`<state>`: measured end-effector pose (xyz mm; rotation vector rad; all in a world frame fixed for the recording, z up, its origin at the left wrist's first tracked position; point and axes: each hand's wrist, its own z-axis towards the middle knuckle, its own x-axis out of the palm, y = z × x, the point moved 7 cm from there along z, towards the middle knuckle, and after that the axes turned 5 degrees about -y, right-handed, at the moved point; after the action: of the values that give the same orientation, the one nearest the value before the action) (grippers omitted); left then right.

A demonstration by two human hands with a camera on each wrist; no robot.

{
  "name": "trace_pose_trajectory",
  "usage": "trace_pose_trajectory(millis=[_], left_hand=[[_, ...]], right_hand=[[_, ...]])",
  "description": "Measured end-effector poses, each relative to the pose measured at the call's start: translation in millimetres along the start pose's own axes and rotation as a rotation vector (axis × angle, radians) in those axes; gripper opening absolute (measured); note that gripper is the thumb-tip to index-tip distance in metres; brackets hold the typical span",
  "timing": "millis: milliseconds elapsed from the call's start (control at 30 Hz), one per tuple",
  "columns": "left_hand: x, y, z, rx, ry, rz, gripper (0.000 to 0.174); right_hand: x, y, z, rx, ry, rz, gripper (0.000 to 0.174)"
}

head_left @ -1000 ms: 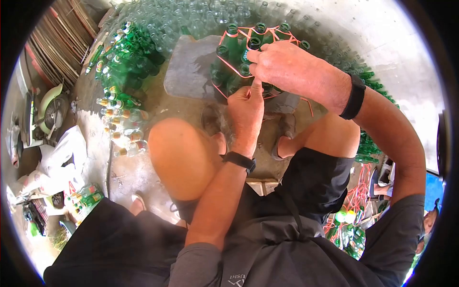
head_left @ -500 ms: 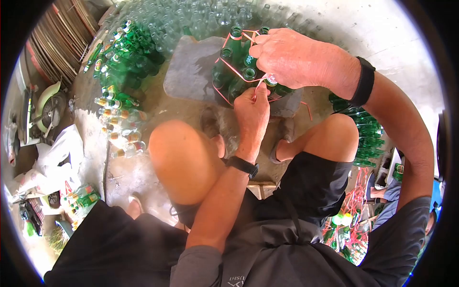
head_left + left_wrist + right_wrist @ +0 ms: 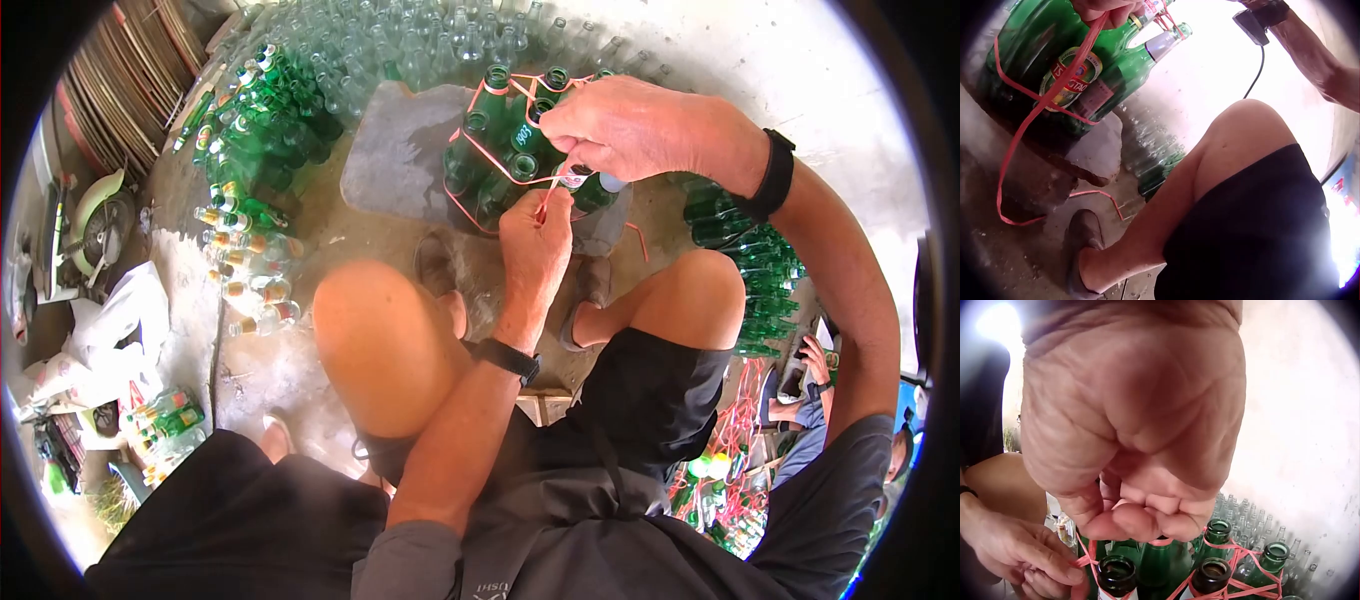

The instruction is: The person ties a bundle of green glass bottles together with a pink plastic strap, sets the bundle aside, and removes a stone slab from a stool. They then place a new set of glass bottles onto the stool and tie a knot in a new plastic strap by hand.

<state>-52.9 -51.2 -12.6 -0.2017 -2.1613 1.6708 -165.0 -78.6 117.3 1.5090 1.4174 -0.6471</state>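
A cluster of upright green glass bottles stands on a grey slab, with pink plastic string looped around the necks and sides. At the cluster's near side, my left hand pinches the string between thumb and fingers. My right hand is just above the bottles, fingers curled, with a strand running up to its fingertips from the left hand. In the right wrist view its palm covers part of the necks. One bottle's label shows in the left wrist view; a loose string end hangs at the right.
Clear bottles crowd the floor behind the slab. Green bottles lie heaped at the left and right. My knees flank the work. More pink string and another person's hand are at lower right.
Both hands have shifted right and slightly toward my body, with a short strand now showing between them. More of the bottle necks on the left are uncovered.
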Motion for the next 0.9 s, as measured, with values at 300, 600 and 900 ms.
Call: trace_pose_trajectory(millis=[300,600,900], left_hand=[[0,12,2,-0.041,0.017,-0.016,0.03],[3,10,2,-0.055,0.019,-0.048,0.029],[6,11,4,-0.078,0.071,-0.1,0.026]], right_hand=[[9,-5,-1,-0.204,-0.257,0.183,0.013],[3,-9,0,-0.128,-0.195,0.282,0.012],[-15,-18,-3,-0.062,-0.214,0.24,0.004]])
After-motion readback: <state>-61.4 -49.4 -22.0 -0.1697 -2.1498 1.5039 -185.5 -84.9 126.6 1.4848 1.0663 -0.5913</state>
